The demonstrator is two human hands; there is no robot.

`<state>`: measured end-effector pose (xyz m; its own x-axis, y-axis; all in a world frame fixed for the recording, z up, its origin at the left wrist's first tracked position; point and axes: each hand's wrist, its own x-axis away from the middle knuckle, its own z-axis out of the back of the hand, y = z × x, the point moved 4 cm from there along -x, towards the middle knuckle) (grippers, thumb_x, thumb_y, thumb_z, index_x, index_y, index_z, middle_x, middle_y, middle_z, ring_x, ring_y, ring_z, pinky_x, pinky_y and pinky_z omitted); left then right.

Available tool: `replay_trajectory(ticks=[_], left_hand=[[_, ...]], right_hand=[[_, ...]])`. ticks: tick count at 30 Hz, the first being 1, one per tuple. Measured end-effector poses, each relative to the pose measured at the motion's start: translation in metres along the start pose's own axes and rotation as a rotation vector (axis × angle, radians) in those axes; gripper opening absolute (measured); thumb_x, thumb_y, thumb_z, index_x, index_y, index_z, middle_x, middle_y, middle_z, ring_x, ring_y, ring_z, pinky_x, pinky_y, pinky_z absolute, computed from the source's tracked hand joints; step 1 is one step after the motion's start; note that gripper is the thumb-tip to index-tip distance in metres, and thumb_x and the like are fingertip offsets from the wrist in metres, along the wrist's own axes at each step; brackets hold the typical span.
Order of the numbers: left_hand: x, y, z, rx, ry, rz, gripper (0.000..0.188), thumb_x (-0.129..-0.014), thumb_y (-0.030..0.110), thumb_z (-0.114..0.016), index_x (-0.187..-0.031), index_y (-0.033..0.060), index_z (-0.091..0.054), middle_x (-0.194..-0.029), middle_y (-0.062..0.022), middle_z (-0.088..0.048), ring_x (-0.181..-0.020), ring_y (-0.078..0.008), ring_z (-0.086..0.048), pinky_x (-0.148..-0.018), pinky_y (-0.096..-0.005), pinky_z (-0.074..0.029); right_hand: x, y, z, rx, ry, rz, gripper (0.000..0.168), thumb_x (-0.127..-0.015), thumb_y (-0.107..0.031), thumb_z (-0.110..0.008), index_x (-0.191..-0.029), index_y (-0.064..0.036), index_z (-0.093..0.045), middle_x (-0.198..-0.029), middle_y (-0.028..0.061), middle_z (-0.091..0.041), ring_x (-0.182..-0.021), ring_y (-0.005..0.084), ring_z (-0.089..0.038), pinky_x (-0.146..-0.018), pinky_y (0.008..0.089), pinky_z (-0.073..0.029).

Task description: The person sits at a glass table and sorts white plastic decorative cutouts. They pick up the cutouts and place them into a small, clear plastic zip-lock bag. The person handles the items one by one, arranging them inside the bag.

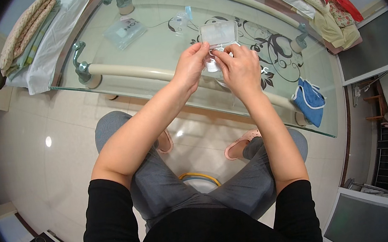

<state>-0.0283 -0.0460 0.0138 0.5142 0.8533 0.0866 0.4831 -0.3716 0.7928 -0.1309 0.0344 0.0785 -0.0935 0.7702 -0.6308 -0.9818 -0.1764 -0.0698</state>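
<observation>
My left hand (192, 63) grips the left side of a small clear plastic box above the glass table. Its hinged lid (219, 34) stands raised, tilted away from me. Inside the near part lies a row of thin white plastic pieces (212, 65), probably floss picks. My right hand (241, 67) is at the box's right side, thumb and fingertips bent in over its opening. Those fingers hide part of the contents, so whether they pinch a piece is unclear. A loose white forked piece (264, 70) shows just right of my right hand.
On the glass table (168, 20) are a clear plastic bag (125, 32) with printed letters, a small clear item (181, 19) with a blue strip, and a blue cloth (309, 102) with white trim. A cream rail (131, 70) runs along the near side.
</observation>
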Motion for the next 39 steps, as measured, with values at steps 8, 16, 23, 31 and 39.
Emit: replay_trajectory(ticks=[8,16,23,31,39], left_hand=[[0.001,-0.001,0.002,0.031,0.012,0.023,0.021,-0.100,0.024,-0.053,-0.103,0.0045,-0.061,-0.094,-0.0014,-0.064,-0.086,-0.0080,-0.057,-0.078,-0.0247,-0.045],[0.003,-0.005,0.000,-0.043,-0.017,0.023,0.022,-0.101,0.025,-0.052,-0.100,0.0063,-0.063,-0.091,0.0005,-0.063,-0.082,-0.0064,-0.054,-0.076,-0.0233,-0.043],[0.000,-0.008,0.002,-0.047,-0.014,0.026,0.023,-0.101,0.026,-0.052,-0.102,0.0062,-0.063,-0.091,0.0010,-0.064,-0.081,-0.0060,-0.054,-0.075,-0.0233,-0.043],[0.004,-0.011,-0.001,-0.053,-0.031,0.055,0.023,-0.101,0.026,-0.051,-0.104,0.0064,-0.063,-0.095,0.0004,-0.064,-0.084,-0.0067,-0.055,-0.078,-0.0243,-0.044],[0.003,-0.011,0.001,-0.051,-0.051,0.019,0.023,-0.101,0.026,-0.051,-0.103,0.0058,-0.062,-0.095,-0.0001,-0.064,-0.086,-0.0074,-0.056,-0.078,-0.0248,-0.045]], right_hand=[[0.002,-0.001,-0.006,-0.018,0.010,0.041,0.016,-0.081,-0.016,-0.069,-0.097,-0.015,-0.073,-0.096,-0.0043,-0.067,-0.085,0.0181,-0.059,-0.074,0.0350,-0.042],[0.002,-0.005,-0.005,-0.043,-0.022,0.035,0.016,-0.080,-0.013,-0.069,-0.096,-0.014,-0.073,-0.092,-0.0029,-0.067,-0.085,0.0187,-0.060,-0.073,0.0348,-0.042],[0.004,0.004,-0.009,0.077,0.069,0.044,0.015,-0.074,-0.014,-0.073,-0.089,-0.015,-0.074,-0.088,-0.0039,-0.069,-0.080,0.0172,-0.060,-0.071,0.0340,-0.042],[0.004,0.009,-0.010,0.051,0.065,0.030,0.011,-0.071,-0.017,-0.075,-0.082,-0.016,-0.073,-0.080,-0.0045,-0.069,-0.075,0.0166,-0.059,-0.068,0.0339,-0.040],[0.004,0.007,-0.008,0.003,0.054,-0.039,0.005,-0.078,-0.016,-0.072,-0.083,-0.015,-0.071,-0.081,-0.0010,-0.069,-0.075,0.0200,-0.059,-0.067,0.0358,-0.039]])
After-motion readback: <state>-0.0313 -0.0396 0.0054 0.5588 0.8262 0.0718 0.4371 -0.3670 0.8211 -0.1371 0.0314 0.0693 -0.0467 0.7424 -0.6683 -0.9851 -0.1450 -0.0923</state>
